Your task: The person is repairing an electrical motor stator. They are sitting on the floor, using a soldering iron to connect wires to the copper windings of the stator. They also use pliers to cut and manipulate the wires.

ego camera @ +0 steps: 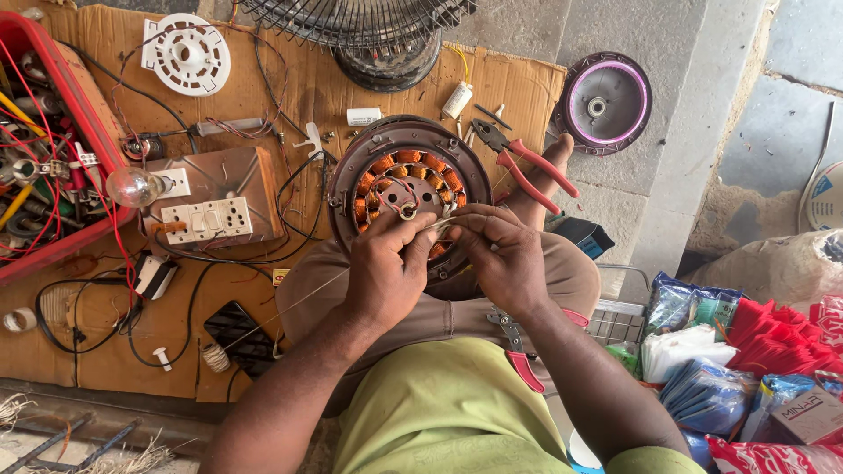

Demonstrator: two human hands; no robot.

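A round fan motor stator (406,180) with copper coils rests on my knees. My left hand (386,268) and my right hand (500,254) meet over its near edge. Both pinch a thin pale thread (303,301) that runs down left to a small spool (214,357) on the cardboard. The fingertips cover the spot on the coils where the thread ends.
Red-handled pliers (527,167) lie by my foot, another red-handled tool (518,351) lies on my lap. A wooden switch board with a bulb (206,197), a red crate of tools (44,149), a fan guard (360,22), a motor cover (604,101), a white capacitor (457,99), packets (746,369) at right.
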